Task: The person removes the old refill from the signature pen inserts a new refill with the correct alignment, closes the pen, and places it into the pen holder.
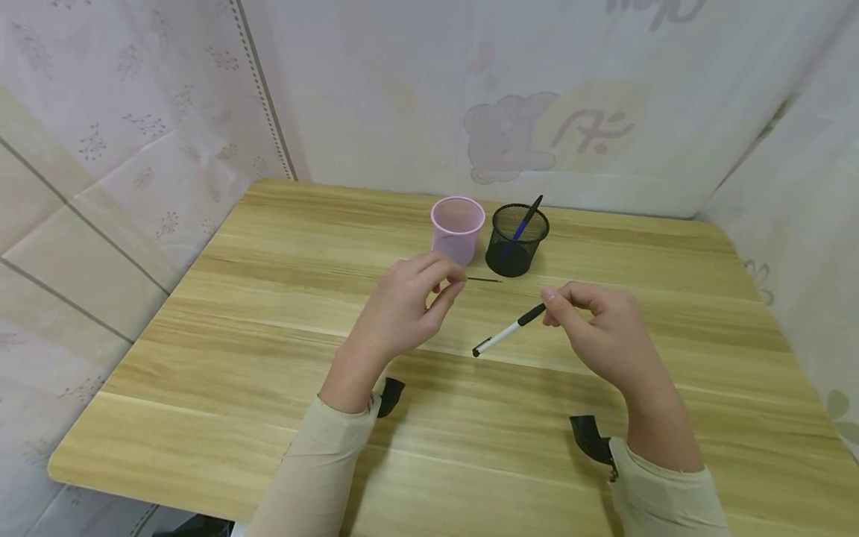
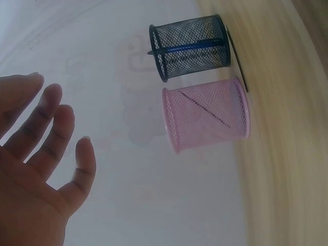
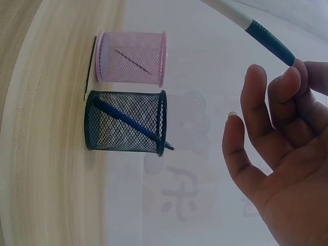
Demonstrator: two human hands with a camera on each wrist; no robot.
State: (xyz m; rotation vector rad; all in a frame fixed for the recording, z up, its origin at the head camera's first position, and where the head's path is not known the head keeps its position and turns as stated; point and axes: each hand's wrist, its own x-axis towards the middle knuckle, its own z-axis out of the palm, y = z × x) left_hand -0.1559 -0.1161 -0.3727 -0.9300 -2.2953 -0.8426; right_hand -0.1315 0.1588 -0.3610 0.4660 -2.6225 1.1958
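My right hand (image 1: 604, 335) pinches a pen (image 1: 508, 331) by the end of its black grip between thumb and fingertips. Its white barrel slants down to the left, with the black clip end lowest. My left hand (image 1: 416, 298) is raised in front of the pink mesh cup (image 1: 458, 242), thumb and index fingertips close together. I cannot tell whether something small sits between them. Just beyond those fingertips in the head view, a thin dark stick (image 1: 485, 280) like a pen refill lies on the table, along the base of the cups in both wrist views.
Right of the pink cup stands a black mesh cup (image 1: 511, 257), holding a blue-and-black pen (image 3: 128, 121) that leans past the rim. Another thin dark stick (image 2: 205, 108) slants inside the pink cup. Behind the wood-grain table (image 1: 235, 313) hangs a pale printed cloth (image 1: 376, 97).
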